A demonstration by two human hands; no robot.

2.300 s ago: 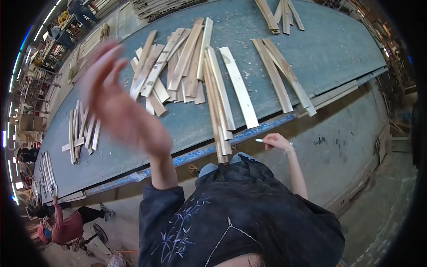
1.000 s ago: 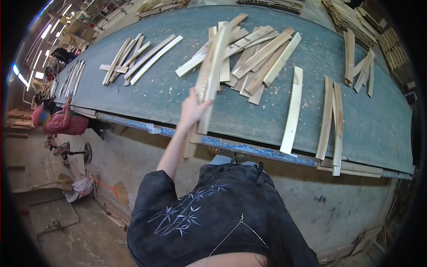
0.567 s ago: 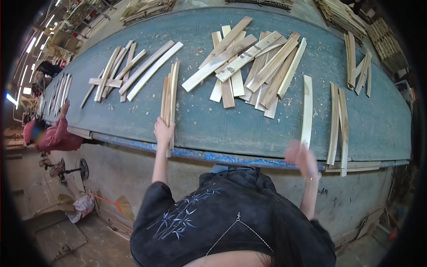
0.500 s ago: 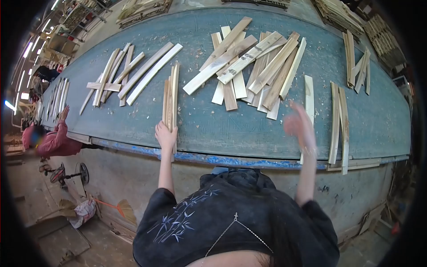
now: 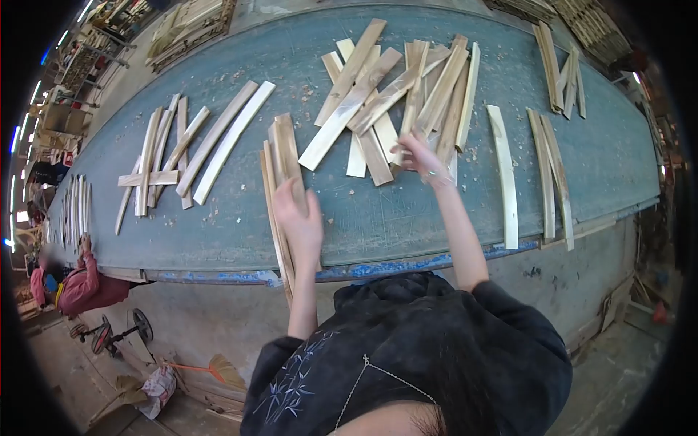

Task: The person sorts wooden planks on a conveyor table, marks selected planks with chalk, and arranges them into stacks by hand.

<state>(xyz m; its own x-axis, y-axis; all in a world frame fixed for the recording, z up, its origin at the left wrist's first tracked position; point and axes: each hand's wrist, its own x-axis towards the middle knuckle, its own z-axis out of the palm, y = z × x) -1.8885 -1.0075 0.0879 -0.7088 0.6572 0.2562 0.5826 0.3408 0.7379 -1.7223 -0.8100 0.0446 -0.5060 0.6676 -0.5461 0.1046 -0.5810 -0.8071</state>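
Observation:
My left hand (image 5: 299,221) is on a wooden slat (image 5: 286,145) near the table's front edge, thumb on its right side, fingers slightly blurred. Thinner slats (image 5: 273,211) lie beside it on the left, their lower ends past the edge. My right hand (image 5: 422,156) has bent fingers at the lower end of an upright-lying slat (image 5: 414,91) in the central pile (image 5: 378,109); its fingertips are partly hidden. Right of that hand, a pale slat (image 5: 503,182) lies alone.
On the green table (image 5: 378,218) are a crossed slat group (image 5: 156,160) at left, two slats (image 5: 550,178) at right and more slats (image 5: 571,83) behind. A co-worker in red (image 5: 91,283) stands at the far left. A broom (image 5: 225,370) is on the floor.
My right hand has moved left and forward to the pile, where slats lie differently. My left hand has shifted right on its bundle, which has spread apart. The view has turned slightly.

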